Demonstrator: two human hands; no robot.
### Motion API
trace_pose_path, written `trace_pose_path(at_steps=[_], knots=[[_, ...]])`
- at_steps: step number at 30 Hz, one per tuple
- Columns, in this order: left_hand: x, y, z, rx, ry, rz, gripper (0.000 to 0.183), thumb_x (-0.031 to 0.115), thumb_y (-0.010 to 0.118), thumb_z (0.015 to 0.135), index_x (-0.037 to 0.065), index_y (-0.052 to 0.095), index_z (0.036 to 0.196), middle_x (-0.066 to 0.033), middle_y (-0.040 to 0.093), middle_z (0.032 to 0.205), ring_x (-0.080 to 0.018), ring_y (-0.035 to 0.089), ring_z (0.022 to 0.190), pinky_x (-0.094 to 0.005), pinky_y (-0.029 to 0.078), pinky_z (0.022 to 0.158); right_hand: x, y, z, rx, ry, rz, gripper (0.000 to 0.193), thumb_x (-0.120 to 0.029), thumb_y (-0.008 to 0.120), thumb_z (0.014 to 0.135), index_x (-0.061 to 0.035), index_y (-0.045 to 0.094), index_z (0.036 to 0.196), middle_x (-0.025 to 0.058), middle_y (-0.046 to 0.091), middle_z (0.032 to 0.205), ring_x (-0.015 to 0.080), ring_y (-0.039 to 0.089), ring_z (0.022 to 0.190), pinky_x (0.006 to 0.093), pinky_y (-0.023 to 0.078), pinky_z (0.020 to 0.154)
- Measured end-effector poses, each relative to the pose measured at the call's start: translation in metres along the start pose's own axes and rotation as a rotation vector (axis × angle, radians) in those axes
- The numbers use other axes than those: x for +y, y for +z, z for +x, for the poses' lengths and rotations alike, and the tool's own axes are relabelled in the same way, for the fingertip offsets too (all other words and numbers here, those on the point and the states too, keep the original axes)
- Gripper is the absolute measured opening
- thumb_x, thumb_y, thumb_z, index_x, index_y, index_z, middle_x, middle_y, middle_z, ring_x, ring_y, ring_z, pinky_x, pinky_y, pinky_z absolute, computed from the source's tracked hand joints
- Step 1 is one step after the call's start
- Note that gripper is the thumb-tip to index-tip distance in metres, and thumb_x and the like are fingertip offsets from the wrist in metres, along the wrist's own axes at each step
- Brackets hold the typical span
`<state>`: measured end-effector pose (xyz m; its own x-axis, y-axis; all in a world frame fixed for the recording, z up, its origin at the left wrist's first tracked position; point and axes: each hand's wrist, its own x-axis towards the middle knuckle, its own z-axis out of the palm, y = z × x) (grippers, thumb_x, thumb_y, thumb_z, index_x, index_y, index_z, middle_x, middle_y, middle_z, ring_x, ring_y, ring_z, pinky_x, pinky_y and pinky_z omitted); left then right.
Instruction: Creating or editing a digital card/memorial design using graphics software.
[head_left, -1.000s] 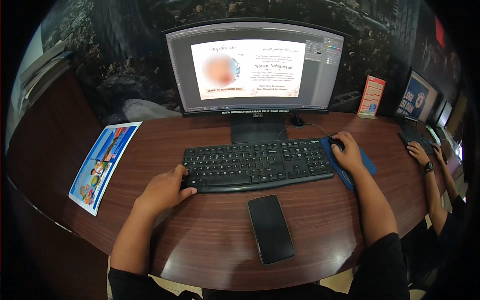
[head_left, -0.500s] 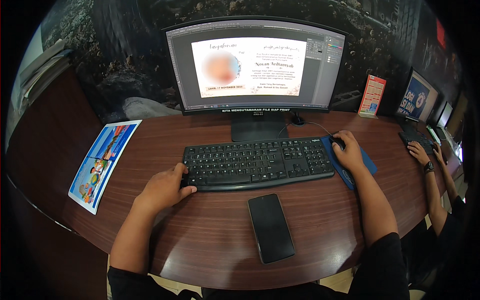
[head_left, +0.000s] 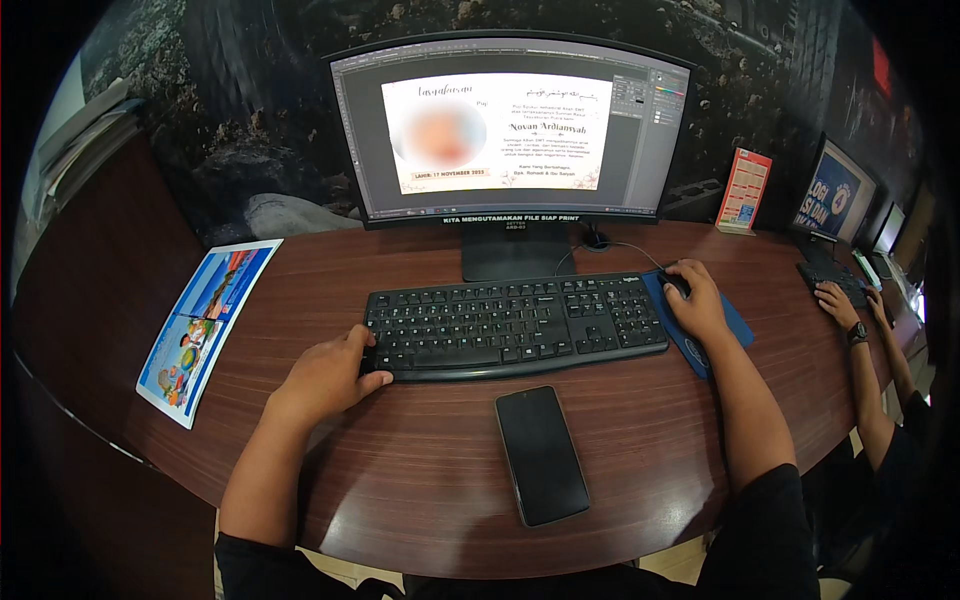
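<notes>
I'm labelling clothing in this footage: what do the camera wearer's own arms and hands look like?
The left sleeve and right sleeve are plain black and short, leaving both forearms bare. No glove, watch or bracelet shows on the left hand or right hand; rings I cannot rule out.

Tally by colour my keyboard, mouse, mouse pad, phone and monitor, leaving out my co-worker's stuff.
Black: 4 (keyboard, mouse, phone, monitor)
Blue: 1 (mouse pad)
Total: 5
</notes>
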<state>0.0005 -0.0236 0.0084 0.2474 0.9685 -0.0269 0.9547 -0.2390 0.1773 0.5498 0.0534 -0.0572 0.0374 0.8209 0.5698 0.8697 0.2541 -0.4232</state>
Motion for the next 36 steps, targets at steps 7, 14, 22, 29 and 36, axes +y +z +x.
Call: trace_pose_path(at_steps=[7,14,22,29,36], knots=[[0.0007,-0.0011,0.0005,-0.004,0.0,0.003,0.062,0.045,0.077,0.093,0.0,0.056,0.13,-0.0237,0.074,0.113,-0.04,0.071,0.111,-0.049,0.055,0.096,0.0015,0.0001,0.0001,-0.008,0.014,-0.002,0.031,-0.013,0.073,0.087,-0.0011,0.073,0.115,0.0187,0.066,0.13,0.0383,0.065,0.122,0.0434,0.051,0.106],[-0.0017,0.0011,0.001,0.01,0.019,0.007,0.062,0.045,0.077,0.093,0.0,0.056,0.13,-0.0237,0.074,0.112,-0.0403,0.072,0.109,-0.0492,0.055,0.094,0.0028,0.0023,0.0002,-0.004,0.013,0.007,0.03,-0.014,0.073,0.087,-0.0015,0.073,0.115,0.0182,0.065,0.13,0.0382,0.064,0.123,0.0433,0.051,0.106],[-0.005,0.0051,0.0011,0.035,0.043,0.002,0.061,0.044,0.078,0.093,0.0,0.056,0.129,-0.0242,0.074,0.11,-0.0407,0.072,0.107,-0.0489,0.056,0.093,-0.0017,0.0012,-0.0004,-0.004,0.038,0.005,0.029,-0.013,0.073,0.087,-0.0012,0.073,0.114,0.0176,0.066,0.129,0.0377,0.065,0.121,0.0428,0.051,0.105],[-0.001,0.0011,0.0001,0.017,0.022,0.0,0.06,0.043,0.078,0.093,0.0,0.055,0.129,-0.0242,0.074,0.111,-0.0403,0.071,0.109,-0.0487,0.055,0.094,0.0034,0.0021,0.0002,0.021,0.026,-0.031,0.028,-0.012,0.072,0.087,-0.001,0.073,0.113,0.0173,0.067,0.127,0.038,0.065,0.121,0.0437,0.052,0.104],[0.0006,-0.0004,-0.0001,-0.003,0.0,-0.005,0.061,0.043,0.078,0.093,0.0,0.055,0.129,-0.0246,0.074,0.112,-0.0413,0.071,0.109,-0.049,0.055,0.095,-0.0005,0.0011,0.0005,0.022,0.036,-0.017,0.029,-0.012,0.072,0.086,-0.0005,0.073,0.113,0.0179,0.067,0.126,0.0382,0.065,0.12,0.0439,0.051,0.104]])
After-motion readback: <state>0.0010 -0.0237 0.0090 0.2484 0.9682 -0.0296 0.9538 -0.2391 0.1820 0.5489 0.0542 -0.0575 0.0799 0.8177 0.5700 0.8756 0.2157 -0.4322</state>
